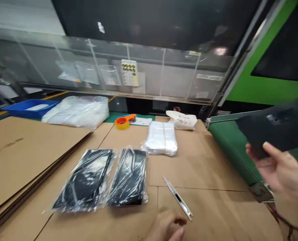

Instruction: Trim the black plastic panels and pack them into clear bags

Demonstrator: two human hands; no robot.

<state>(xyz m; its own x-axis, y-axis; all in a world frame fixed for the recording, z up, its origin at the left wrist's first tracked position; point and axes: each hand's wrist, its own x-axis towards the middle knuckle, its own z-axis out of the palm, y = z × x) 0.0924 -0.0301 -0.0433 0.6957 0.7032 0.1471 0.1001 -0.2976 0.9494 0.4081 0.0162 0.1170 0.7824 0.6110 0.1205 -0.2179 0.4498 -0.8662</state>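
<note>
At the right, my right hand [279,167] grips a flat black piece [277,124] by its near edge, above the green conveyor belt. My left hand [167,226] is low at the bottom centre, blurred, with its fingers curled; whether it holds anything cannot be made out. Just beyond it a silver utility knife [178,198] lies on the cardboard-covered table [201,167]. Left of the knife lie two black items in clear plastic bags, one [128,177] nearer the middle and one [87,179] further left.
A stack of clear bags [161,137], an orange tape dispenser [123,122] and a white bag [182,120] lie toward the back. Cardboard sheets [33,144] cover the left side. Behind them are a blue tray [30,107] and a plastic bundle [78,110]. The conveyor [229,144] runs along the right.
</note>
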